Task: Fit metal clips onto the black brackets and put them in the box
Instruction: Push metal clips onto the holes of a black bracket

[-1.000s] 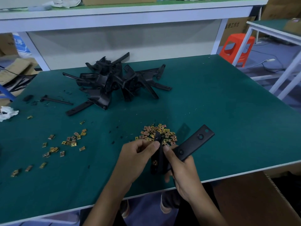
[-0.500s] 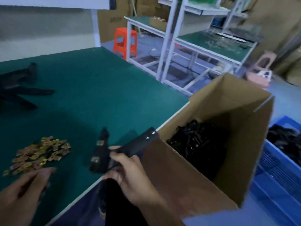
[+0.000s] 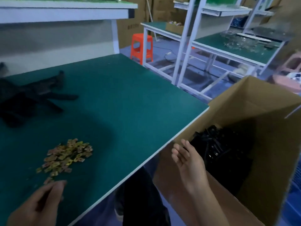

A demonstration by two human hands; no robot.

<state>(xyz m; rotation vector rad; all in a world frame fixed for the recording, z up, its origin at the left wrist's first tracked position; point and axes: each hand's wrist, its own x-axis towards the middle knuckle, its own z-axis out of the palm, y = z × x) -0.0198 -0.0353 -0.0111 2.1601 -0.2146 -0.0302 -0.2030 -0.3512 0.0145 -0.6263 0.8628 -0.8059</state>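
My right hand (image 3: 187, 160) hovers empty over the near rim of the open cardboard box (image 3: 268, 160), fingers loosely spread. Inside the box lies a heap of black brackets (image 3: 223, 149). My left hand (image 3: 40, 204) rests low over the green table (image 3: 122, 103) at the bottom left, fingers relaxed and holding nothing, just below a pile of gold metal clips (image 3: 66, 155). More black brackets (image 3: 32, 93), blurred, lie at the table's far left.
The box stands on the floor against the table's right edge. An orange stool (image 3: 141, 46) and white-framed workbenches (image 3: 228, 46) stand behind. A blue crate's edge (image 3: 293, 185) shows right of the box.
My right hand has let go of the clipped bracket it held over the table edge and now hangs empty over the box. The view has swung right since a second ago.
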